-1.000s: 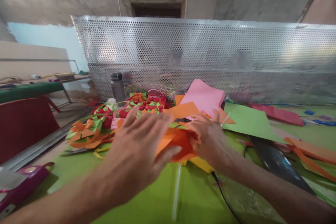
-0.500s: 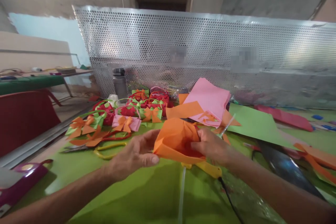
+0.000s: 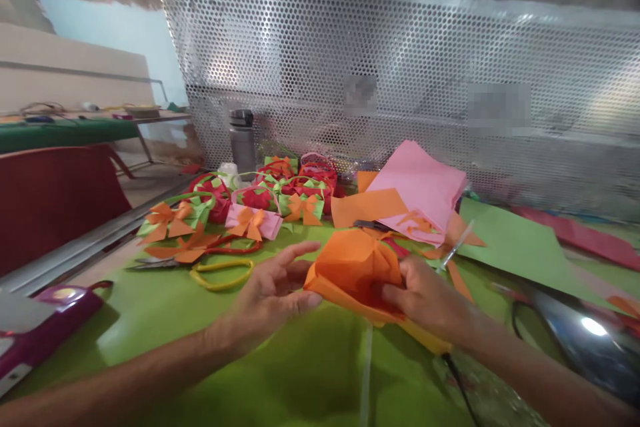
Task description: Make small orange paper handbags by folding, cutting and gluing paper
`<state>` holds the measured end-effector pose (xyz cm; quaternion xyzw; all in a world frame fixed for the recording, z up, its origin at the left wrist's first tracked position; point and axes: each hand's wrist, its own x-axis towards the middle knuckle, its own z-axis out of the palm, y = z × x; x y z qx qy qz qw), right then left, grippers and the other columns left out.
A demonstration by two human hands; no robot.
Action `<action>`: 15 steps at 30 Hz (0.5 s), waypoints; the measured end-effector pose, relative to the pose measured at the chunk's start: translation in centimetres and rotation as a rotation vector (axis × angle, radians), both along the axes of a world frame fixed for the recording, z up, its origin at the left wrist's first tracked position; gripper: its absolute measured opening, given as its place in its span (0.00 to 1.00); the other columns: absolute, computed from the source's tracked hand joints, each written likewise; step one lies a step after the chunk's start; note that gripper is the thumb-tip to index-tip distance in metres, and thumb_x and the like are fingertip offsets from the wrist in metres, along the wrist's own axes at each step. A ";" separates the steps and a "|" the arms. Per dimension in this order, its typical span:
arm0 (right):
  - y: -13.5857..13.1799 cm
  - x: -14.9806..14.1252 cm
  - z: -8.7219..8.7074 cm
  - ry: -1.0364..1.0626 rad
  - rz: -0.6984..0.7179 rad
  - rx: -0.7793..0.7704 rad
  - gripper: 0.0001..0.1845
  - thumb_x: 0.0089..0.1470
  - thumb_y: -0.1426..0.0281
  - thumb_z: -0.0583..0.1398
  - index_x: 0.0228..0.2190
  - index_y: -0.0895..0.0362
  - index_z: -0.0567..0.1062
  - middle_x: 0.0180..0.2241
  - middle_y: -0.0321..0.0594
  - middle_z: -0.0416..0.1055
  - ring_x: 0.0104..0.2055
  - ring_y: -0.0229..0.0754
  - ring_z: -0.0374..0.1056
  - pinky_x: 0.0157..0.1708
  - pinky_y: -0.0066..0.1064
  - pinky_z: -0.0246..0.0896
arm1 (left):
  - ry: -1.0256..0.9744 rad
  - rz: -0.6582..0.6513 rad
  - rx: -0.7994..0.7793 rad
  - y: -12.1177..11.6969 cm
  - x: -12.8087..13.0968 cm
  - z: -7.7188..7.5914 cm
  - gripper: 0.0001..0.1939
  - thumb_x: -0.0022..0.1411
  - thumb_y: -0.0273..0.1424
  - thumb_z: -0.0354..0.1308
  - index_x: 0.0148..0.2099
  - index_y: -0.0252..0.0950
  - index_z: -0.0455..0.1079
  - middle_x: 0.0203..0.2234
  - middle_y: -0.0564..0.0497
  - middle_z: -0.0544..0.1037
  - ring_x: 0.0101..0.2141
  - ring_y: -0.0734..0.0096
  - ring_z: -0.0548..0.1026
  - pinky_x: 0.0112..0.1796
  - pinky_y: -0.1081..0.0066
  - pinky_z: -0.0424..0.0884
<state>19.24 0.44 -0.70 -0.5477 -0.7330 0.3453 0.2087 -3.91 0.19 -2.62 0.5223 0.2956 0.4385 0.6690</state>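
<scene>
An orange folded-paper bag (image 3: pixel 350 260) is held above the green table, its mouth facing me. My right hand (image 3: pixel 425 290) pinches its right side, with the thumb inside the opening and the fingers outside. At the left corner is my left hand (image 3: pixel 275 293), fingers apart; the thumb tip meets the paper's edge, though whether it presses there I cannot tell. Beneath the bag, partly hidden, lies a yellow glue gun (image 3: pixel 425 335) with a clear glue stick (image 3: pixel 367 373) and a black cord.
Small paper handbags with bows (image 3: pixel 255 220) stand at the back left, near scissors with yellow and red handles (image 3: pixel 223 275) and a grey bottle (image 3: pixel 243 147). Pink sheets (image 3: pixel 415 180) and a green sheet (image 3: pixel 520 247) lie right. A perforated metal panel (image 3: pixel 310 47) rises behind.
My left hand has come down from in front of the bag to its left corner, and its fingers have since loosened. The bag now shows its opening. My view has tilted downward.
</scene>
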 end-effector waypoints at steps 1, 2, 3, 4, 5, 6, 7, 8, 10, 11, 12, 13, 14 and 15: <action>-0.1 -0.1 0.2 -0.031 -0.002 0.026 0.08 0.42 0.71 0.52 0.16 0.56 0.58 0.17 0.30 0.53 0.21 0.33 0.48 0.19 0.26 0.43 | -0.022 0.010 0.008 0.0 0.0 0.0 0.29 0.48 0.25 0.67 0.52 0.40 0.64 0.41 0.47 0.77 0.37 0.67 0.76 0.35 0.72 0.72; -0.3 -0.2 0.5 -0.063 -0.002 0.041 0.09 0.42 0.72 0.52 0.16 0.56 0.57 0.17 0.30 0.52 0.20 0.32 0.48 0.19 0.26 0.42 | -0.033 0.016 0.019 0.0 -0.1 0.1 0.29 0.48 0.24 0.67 0.52 0.41 0.64 0.42 0.47 0.77 0.38 0.67 0.76 0.36 0.72 0.72; -0.5 -0.4 0.7 -0.095 -0.001 0.048 0.09 0.42 0.72 0.51 0.16 0.55 0.55 0.17 0.29 0.51 0.20 0.32 0.47 0.19 0.26 0.42 | -0.036 0.020 0.029 0.0 -0.1 0.1 0.28 0.48 0.23 0.67 0.52 0.41 0.64 0.44 0.47 0.76 0.39 0.66 0.76 0.37 0.71 0.72; -0.7 -0.5 0.9 -0.125 0.001 0.051 0.09 0.42 0.72 0.51 0.16 0.55 0.55 0.17 0.29 0.51 0.20 0.32 0.47 0.19 0.26 0.41 | -0.035 0.018 0.039 -0.1 -0.1 0.1 0.29 0.48 0.23 0.67 0.52 0.42 0.65 0.46 0.47 0.75 0.40 0.66 0.76 0.38 0.71 0.72; -0.8 -0.7 1.1 -0.152 0.002 0.053 0.09 0.42 0.73 0.51 0.16 0.55 0.54 0.17 0.29 0.51 0.20 0.32 0.48 0.19 0.26 0.41 | -0.031 0.009 0.046 -0.1 -0.1 0.0 0.30 0.47 0.22 0.67 0.52 0.43 0.64 0.47 0.47 0.75 0.40 0.66 0.76 0.39 0.71 0.72; -1.0 -0.9 1.2 -0.178 0.006 0.053 0.10 0.42 0.73 0.51 0.16 0.56 0.54 0.17 0.29 0.51 0.20 0.32 0.48 0.18 0.26 0.41 | -0.029 -0.005 0.048 -0.1 -0.1 0.0 0.31 0.47 0.22 0.67 0.53 0.44 0.64 0.47 0.48 0.74 0.40 0.66 0.76 0.39 0.71 0.72; -1.2 -1.0 1.4 -0.198 0.010 0.047 0.10 0.42 0.73 0.51 0.16 0.56 0.55 0.17 0.29 0.51 0.19 0.31 0.48 0.18 0.26 0.41 | -0.032 -0.020 0.049 -0.1 0.0 0.0 0.32 0.46 0.22 0.67 0.53 0.44 0.64 0.46 0.49 0.75 0.39 0.66 0.76 0.38 0.71 0.72; -1.4 -1.2 1.5 -0.211 0.017 0.037 0.10 0.43 0.73 0.51 0.16 0.56 0.55 0.16 0.29 0.51 0.19 0.31 0.48 0.18 0.26 0.41 | -0.036 -0.035 0.045 -0.2 0.0 0.0 0.32 0.45 0.22 0.67 0.53 0.43 0.64 0.45 0.49 0.76 0.39 0.66 0.76 0.38 0.71 0.72; -1.7 -1.5 1.6 -0.220 0.026 0.012 0.10 0.43 0.73 0.52 0.15 0.56 0.56 0.16 0.29 0.51 0.18 0.31 0.47 0.17 0.26 0.40 | -0.028 -0.049 0.027 -0.3 0.3 0.0 0.28 0.45 0.22 0.68 0.49 0.39 0.68 0.40 0.49 0.78 0.36 0.67 0.76 0.36 0.74 0.72; -1.9 -1.5 1.6 -0.203 0.034 -0.002 0.11 0.44 0.72 0.53 0.15 0.56 0.56 0.16 0.29 0.51 0.18 0.31 0.47 0.17 0.25 0.41 | -0.017 -0.047 0.016 -0.3 0.4 0.0 0.25 0.44 0.23 0.68 0.47 0.37 0.70 0.37 0.49 0.78 0.35 0.68 0.76 0.35 0.75 0.71; -2.0 -1.5 1.7 -0.164 0.045 -0.013 0.11 0.45 0.70 0.54 0.16 0.56 0.58 0.16 0.29 0.52 0.18 0.31 0.48 0.17 0.25 0.42 | 0.000 -0.036 0.000 -0.4 0.5 0.0 0.22 0.45 0.24 0.68 0.45 0.36 0.72 0.35 0.49 0.79 0.34 0.69 0.76 0.34 0.75 0.71; -2.0 -1.5 1.6 -0.097 0.062 -0.022 0.12 0.48 0.68 0.54 0.17 0.56 0.61 0.17 0.30 0.55 0.19 0.31 0.50 0.17 0.25 0.43 | 0.015 -0.018 -0.014 -0.4 0.6 -0.1 0.20 0.45 0.25 0.68 0.44 0.35 0.72 0.34 0.50 0.79 0.33 0.69 0.75 0.34 0.75 0.70; -2.1 -1.4 1.6 -0.007 0.079 -0.032 0.12 0.50 0.65 0.55 0.19 0.57 0.64 0.18 0.30 0.57 0.20 0.32 0.52 0.18 0.24 0.46 | 0.026 0.005 -0.029 -0.4 0.7 -0.2 0.19 0.46 0.26 0.68 0.43 0.35 0.73 0.32 0.50 0.79 0.32 0.70 0.75 0.33 0.75 0.70; -2.1 -1.3 1.5 0.104 0.073 -0.032 0.14 0.51 0.61 0.55 0.21 0.57 0.67 0.19 0.31 0.60 0.21 0.33 0.56 0.19 0.24 0.49 | 0.030 0.031 -0.045 -0.5 0.7 -0.3 0.18 0.45 0.27 0.68 0.42 0.35 0.73 0.31 0.51 0.78 0.31 0.70 0.75 0.33 0.74 0.70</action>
